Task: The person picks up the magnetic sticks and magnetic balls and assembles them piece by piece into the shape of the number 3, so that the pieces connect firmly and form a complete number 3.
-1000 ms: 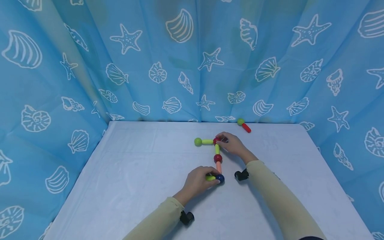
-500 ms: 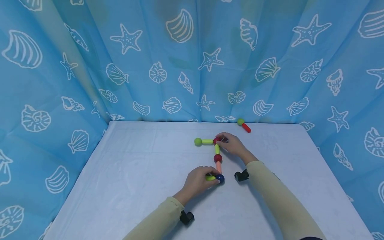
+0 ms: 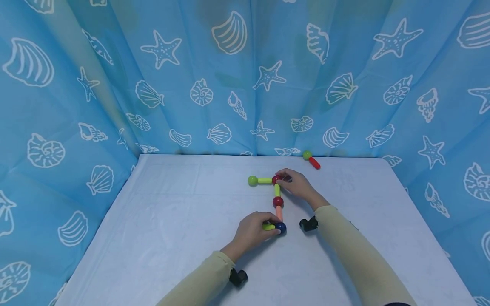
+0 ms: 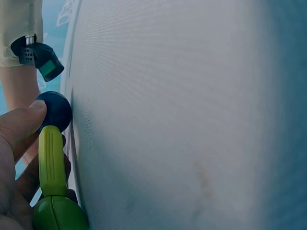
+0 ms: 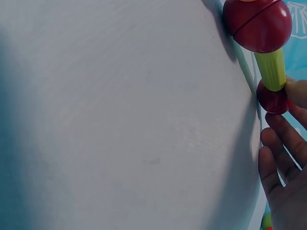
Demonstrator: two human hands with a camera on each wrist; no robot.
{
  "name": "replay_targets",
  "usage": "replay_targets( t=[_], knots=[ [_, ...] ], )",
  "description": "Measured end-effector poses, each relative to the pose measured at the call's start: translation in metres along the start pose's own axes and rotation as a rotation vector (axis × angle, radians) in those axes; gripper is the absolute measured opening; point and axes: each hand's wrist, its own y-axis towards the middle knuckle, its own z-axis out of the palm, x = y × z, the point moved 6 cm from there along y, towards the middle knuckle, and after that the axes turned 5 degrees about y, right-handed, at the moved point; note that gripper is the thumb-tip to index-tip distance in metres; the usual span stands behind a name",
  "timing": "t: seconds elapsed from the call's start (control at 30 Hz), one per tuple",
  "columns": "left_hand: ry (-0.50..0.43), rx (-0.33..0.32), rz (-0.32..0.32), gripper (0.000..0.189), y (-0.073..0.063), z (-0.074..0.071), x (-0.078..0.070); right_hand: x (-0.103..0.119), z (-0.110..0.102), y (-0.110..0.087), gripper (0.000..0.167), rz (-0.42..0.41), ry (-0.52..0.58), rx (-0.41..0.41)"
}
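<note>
The left hand (image 3: 250, 231) pinches the blue ball (image 3: 282, 228) on the tabletop (image 3: 183, 221); beyond that ball, the right hand (image 3: 298, 183) pinches the far red ball (image 3: 275, 179). Holding these 2 probably steadies the run from the blue ball: pink stick (image 3: 279, 213), near red ball (image 3: 278, 202), yellow-green stick (image 3: 277, 190). Farthest beyond the blue ball, a green ball (image 3: 307, 155) with red stick (image 3: 314, 163) lies apart, seemingly out of the way.

A blue shell-printed curtain (image 3: 245, 76) stands behind a white cloth-covered table (image 3: 172, 229). Far row, left to right: light-green ball (image 3: 252, 181), yellow-green rod (image 3: 265, 180), dark-red ball (image 3: 275, 179) – right hand (image 3: 296, 183) at its right. Toward the viewer, from that ball: second yellow-green rod (image 3: 277, 190), second dark-red ball (image 3: 278, 202), peach rod (image 3: 279, 213), dark-blue ball (image 3: 281, 228) – left hand (image 3: 250, 229) at its left. Right, at the far edge: green ball (image 3: 307, 155) touching red rod (image 3: 314, 163).
</note>
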Motion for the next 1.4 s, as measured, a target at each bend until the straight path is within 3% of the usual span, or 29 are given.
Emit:
replay_targets(
  t=[0.33, 0.63, 0.87, 1.1, 1.4],
  knots=[
    [0.009, 0.003, -0.003, 0.025, 0.000, -0.001, 0.000, -0.010, -0.009, -0.006, 0.038, -0.004, -0.042, -0.021],
    [0.004, 0.001, 0.002, 0.024, -0.001, 0.000, 0.000, -0.037, -0.038, -0.009, 0.038, 0.034, -0.045, -0.074],
    [0.011, -0.002, 0.005, 0.023, -0.001, -0.001, -0.001, -0.066, -0.070, -0.008, 0.034, 0.085, -0.029, -0.213],
    [0.013, -0.013, 0.028, 0.023, -0.001, -0.001, 0.001, -0.077, -0.090, -0.006, 0.035, 0.125, 0.023, -0.396],
    [0.015, -0.018, 0.054, 0.024, -0.001, 0.000, 0.002, -0.079, -0.093, 0.002, 0.044, 0.187, -0.022, -0.443]
  ],
)
